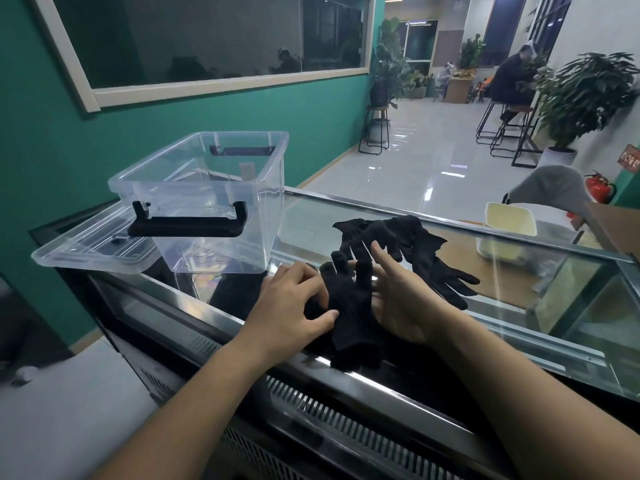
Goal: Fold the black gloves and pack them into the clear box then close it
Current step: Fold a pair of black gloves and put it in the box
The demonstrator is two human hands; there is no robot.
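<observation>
On the glass-topped bench (512,317), near its front edge, one black glove (349,306) is gripped at its side by the left hand (291,303), with fingers and thumb curled onto the cloth. It is propped from the other side by the right hand (401,303), which is held wide with straight fingers. More black gloves (408,244) are heaped just behind. The clear box (214,202) is stood open to the left, with its lid (93,251) laid flat beside it.

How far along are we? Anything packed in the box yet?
Done: nothing packed; the clear box stands empty, its lid lying beside it. In hand: the left hand grips one black glove, spread over the open right hand. Left: the glove pile behind, packing, closing.
</observation>
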